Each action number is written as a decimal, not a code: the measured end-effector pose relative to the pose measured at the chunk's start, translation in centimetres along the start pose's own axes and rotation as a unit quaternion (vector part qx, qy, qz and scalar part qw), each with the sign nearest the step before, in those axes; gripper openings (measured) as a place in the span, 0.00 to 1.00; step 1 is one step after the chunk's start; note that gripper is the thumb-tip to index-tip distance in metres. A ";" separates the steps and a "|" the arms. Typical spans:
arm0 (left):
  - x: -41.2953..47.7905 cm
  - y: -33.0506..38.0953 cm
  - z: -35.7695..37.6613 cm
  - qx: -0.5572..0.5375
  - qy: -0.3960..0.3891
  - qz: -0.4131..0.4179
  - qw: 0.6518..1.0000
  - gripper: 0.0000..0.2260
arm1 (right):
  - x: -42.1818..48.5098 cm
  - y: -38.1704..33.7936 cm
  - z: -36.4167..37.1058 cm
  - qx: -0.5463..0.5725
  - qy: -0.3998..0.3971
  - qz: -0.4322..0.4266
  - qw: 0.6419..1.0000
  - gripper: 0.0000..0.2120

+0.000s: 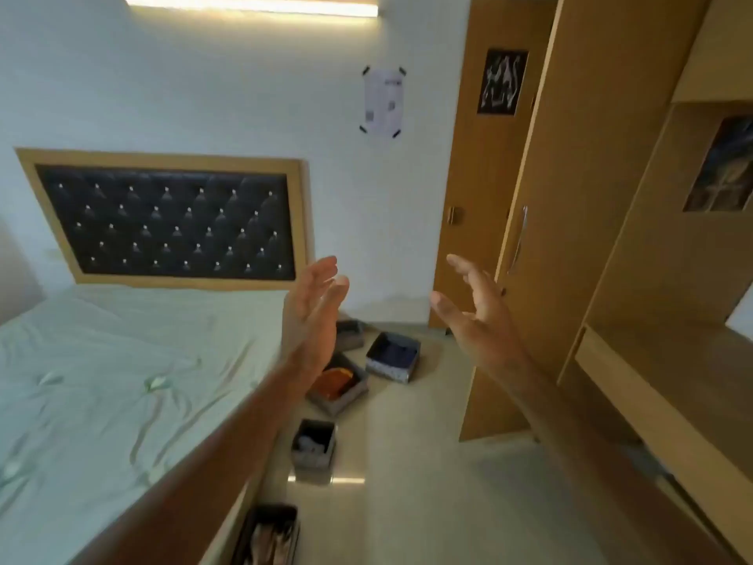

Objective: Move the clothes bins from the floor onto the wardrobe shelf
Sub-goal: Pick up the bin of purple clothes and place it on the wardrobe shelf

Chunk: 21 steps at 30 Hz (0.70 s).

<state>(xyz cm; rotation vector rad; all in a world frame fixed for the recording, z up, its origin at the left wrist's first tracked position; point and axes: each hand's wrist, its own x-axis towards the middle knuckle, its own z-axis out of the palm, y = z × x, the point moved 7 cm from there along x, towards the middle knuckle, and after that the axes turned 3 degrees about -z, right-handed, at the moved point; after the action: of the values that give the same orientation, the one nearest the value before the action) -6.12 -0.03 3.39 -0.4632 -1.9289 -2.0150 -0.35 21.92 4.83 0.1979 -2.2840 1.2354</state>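
Head view: left hand (pixel 311 316) and right hand (pixel 476 316), frame centre, both spread open, holding nothing. Five clothes bins (pixel 393 356) sit on the floor (pixel 428 483), lower centre, beside the bed (pixel 102 381). Risk: soft-sided bins may sag or tip when lifted, spilling clothes. Glossy tile; open wardrobe (pixel 591 197) at right.

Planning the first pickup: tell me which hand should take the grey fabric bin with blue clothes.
Right, probably. The empty right hand hovers nearer above the grey fabric bin with blue clothes; the left hand is bedside.
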 end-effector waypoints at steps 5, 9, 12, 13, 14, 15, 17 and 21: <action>-2.2 -8.1 0.2 -0.005 0.005 -0.083 0.997 0.11 | -2.8 8.4 4.4 0.039 -0.014 0.099 0.994 0.26; -1.6 -15.7 1.7 0.000 0.012 -0.153 0.988 0.09 | -2.2 16.5 6.8 0.045 -0.019 0.160 0.986 0.27; 0.4 -20.2 3.7 0.039 0.004 -0.176 0.984 0.07 | -0.1 22.0 8.2 0.053 -0.038 0.187 0.980 0.23; 1.3 -21.6 4.3 0.053 0.004 -0.185 0.981 0.07 | 0.9 23.8 8.5 0.055 -0.042 0.194 0.979 0.23; 2.2 -22.9 4.6 0.061 0.006 -0.196 0.979 0.08 | 1.9 25.1 8.7 0.058 -0.046 0.200 0.977 0.23; 3.3 -24.3 5.0 0.065 0.011 -0.210 0.976 0.08 | 3.1 26.7 8.9 0.061 -0.051 0.208 0.975 0.23; 5.8 -27.2 6.1 0.081 0.011 -0.235 0.969 0.09 | 5.7 29.9 9.2 0.062 -0.063 0.227 0.970 0.24; 11.0 -32.1 8.3 0.104 0.010 -0.269 0.958 0.09 | 10.8 35.6 9.9 0.054 -0.089 0.247 0.963 0.24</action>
<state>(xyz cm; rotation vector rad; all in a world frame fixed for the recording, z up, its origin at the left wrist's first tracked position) -29.94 9.63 -20.29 0.1576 -2.4126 -2.0552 -26.30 35.51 -20.12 -0.2518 -2.5126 1.6482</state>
